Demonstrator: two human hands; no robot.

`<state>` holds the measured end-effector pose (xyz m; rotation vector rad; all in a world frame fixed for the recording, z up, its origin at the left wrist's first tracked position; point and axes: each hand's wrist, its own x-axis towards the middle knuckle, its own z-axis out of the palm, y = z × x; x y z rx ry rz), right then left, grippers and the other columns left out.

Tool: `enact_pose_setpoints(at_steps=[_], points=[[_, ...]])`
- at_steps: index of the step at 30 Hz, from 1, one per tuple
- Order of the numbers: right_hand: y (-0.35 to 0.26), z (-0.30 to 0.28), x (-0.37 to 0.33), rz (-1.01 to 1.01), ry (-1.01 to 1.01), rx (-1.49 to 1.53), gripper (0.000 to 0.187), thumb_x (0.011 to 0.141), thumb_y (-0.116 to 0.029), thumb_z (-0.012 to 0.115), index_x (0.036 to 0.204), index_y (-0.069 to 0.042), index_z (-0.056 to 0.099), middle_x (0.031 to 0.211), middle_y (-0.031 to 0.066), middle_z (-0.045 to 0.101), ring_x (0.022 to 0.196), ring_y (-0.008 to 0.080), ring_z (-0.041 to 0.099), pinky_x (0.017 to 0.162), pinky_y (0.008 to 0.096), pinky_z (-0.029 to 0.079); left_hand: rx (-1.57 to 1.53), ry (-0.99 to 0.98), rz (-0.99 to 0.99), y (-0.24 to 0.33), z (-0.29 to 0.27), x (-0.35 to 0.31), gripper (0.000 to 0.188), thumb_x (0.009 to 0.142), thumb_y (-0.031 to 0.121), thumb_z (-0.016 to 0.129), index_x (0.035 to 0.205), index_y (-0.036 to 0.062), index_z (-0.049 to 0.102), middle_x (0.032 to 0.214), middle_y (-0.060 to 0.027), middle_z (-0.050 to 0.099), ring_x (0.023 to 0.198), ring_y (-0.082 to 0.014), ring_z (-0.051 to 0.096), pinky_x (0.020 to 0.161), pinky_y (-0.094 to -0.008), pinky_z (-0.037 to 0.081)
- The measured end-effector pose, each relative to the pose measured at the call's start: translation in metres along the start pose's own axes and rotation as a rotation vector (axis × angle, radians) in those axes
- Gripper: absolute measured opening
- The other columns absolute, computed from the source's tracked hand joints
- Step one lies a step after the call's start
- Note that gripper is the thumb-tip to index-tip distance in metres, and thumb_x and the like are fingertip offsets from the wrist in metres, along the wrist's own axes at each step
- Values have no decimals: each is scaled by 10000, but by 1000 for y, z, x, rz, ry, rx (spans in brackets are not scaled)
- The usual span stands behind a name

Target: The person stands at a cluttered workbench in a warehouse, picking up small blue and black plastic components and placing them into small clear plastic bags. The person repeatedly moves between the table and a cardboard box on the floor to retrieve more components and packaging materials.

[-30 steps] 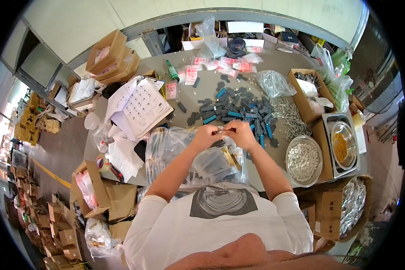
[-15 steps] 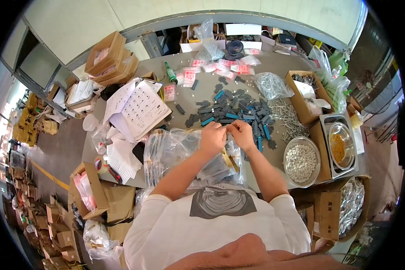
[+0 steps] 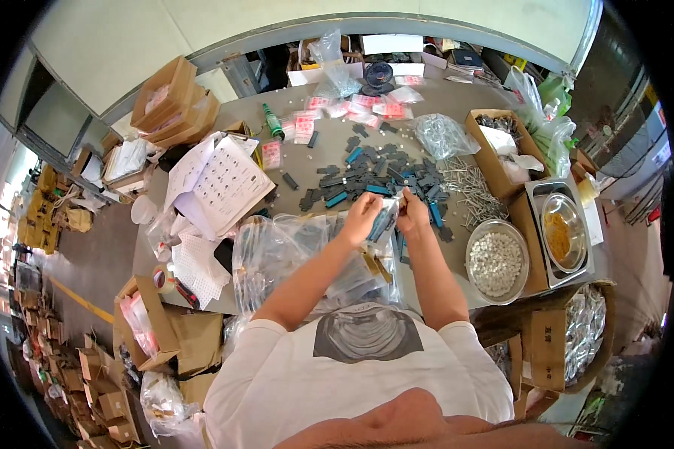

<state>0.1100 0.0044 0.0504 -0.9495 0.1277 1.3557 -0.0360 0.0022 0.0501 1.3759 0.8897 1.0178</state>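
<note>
Both hands hold a small clear plastic bag (image 3: 383,219) above the near edge of the pile, with dark and blue pieces showing through it. My left hand (image 3: 361,218) is closed on its left side. The fingers of my right hand (image 3: 413,213) pinch its upper right edge. Just beyond lies a heap of dark grey and blue plastic parts (image 3: 367,173). Beneath my forearms, flat clear bags (image 3: 277,258) are stacked on the grey table (image 3: 307,168).
Metal screws (image 3: 472,196) lie right of the heap, near a bowl of white pellets (image 3: 496,262). A steel bowl with orange bits (image 3: 562,230) stands farther right. Printed sheets (image 3: 221,183) lie left; a green bottle (image 3: 272,121), red-printed packets (image 3: 305,126) and a small fan (image 3: 378,78) are farther back.
My hands have turned and moved slightly apart, and the bag with dark and blue pieces now shows between them. The whole view has shifted a little.
</note>
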Motion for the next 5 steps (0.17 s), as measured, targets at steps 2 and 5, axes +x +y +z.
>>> enact_pose_setpoints(at_steps=[2, 5], points=[[7, -24, 32, 44, 1, 174, 155, 925, -130, 523, 795, -48, 502, 686, 30, 481, 629, 137, 495, 514, 258, 451, -202, -192, -331, -9, -5, 5, 591, 876, 418, 583, 1295, 73, 350, 1177, -24, 457, 1052, -129, 434, 784, -345, 400], [7, -29, 40, 53, 113, 300, 114, 921, -140, 530, 871, -37, 522, 759, 62, 525, 703, 158, 548, 588, 266, 535, -164, -234, -486, 19, 6, -11, 813, 829, 475, 624, 1417, 114, 194, 1348, -38, 325, 1216, -156, 320, 845, -380, 385]])
